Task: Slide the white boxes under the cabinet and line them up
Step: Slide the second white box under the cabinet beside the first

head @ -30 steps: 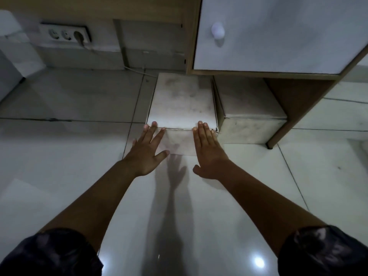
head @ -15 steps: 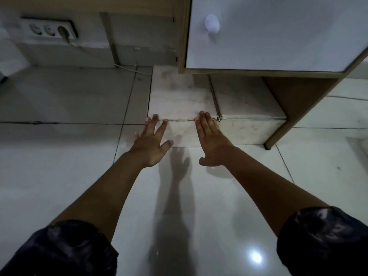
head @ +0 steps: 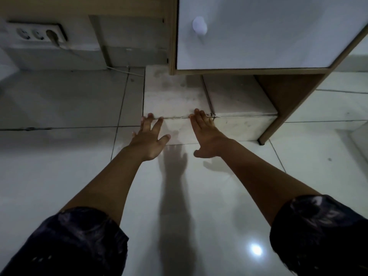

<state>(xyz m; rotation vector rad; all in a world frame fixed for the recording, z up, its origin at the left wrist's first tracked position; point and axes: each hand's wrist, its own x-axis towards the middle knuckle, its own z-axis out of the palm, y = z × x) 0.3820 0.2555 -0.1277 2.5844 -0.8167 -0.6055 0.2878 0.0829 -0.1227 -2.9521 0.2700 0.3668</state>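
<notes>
Two white boxes lie side by side on the tiled floor, their front faces level with each other. The left box (head: 175, 96) sticks out left of the cabinet (head: 258, 32), with only its far right part beneath it. The right box (head: 239, 100) sits under the cabinet, against its brown side panel (head: 286, 96). My left hand (head: 149, 138) presses flat on the left box's front face near its left corner, fingers straight and spread. My right hand (head: 207, 134) presses flat on the same face by the seam between the boxes.
A wall socket strip (head: 37, 33) with a plugged cable (head: 123, 69) sits at the far left on the wall. The cabinet door has a white round knob (head: 199, 27). The cabinet's foot (head: 261, 142) stands on the glossy floor tiles (head: 59, 156) right of the boxes.
Both hands have pushed the left box away from me, until its front face came level with the right box's front. The view has shifted slightly.
</notes>
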